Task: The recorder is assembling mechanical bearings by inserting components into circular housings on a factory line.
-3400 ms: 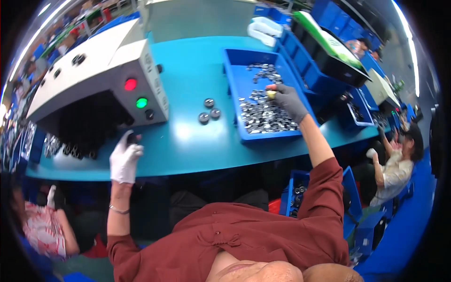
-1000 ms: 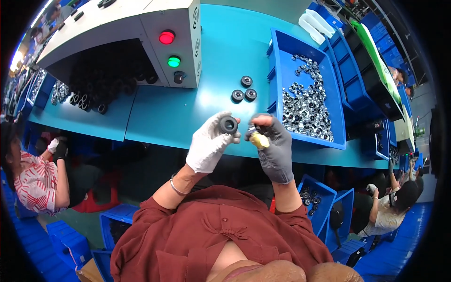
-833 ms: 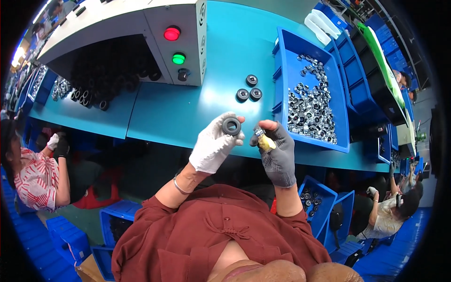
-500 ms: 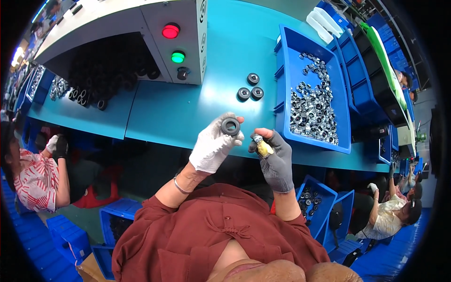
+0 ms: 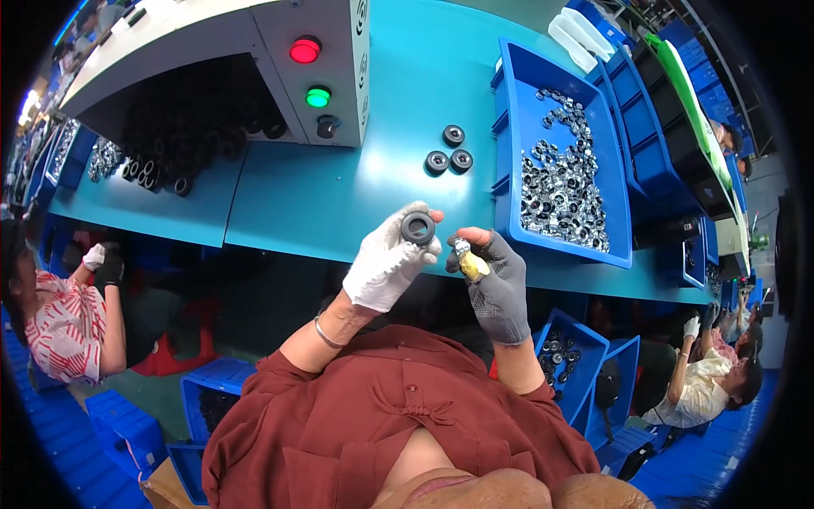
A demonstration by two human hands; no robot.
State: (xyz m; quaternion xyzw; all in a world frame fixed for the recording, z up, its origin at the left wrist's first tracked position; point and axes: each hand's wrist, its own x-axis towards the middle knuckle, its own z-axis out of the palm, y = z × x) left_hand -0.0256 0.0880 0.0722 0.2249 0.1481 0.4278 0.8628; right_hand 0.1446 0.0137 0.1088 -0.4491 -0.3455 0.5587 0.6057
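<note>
Near black ring (image 5: 418,241) now, right hand (image 5: 500,293)

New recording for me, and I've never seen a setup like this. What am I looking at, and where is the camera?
There is no robot: a person works with two gloved hands. A fisheye camera on their head looks down, so straight edges bend. The left hand, in white, holds a black ring. The right hand, in grey, holds a small shiny metal part; something yellow shows at its fingers. On the teal table lie three black wheels with metal centres. To their right, a blue tray holds many shiny metal pieces. To their left stands a pale machine with red and green lights.
</note>
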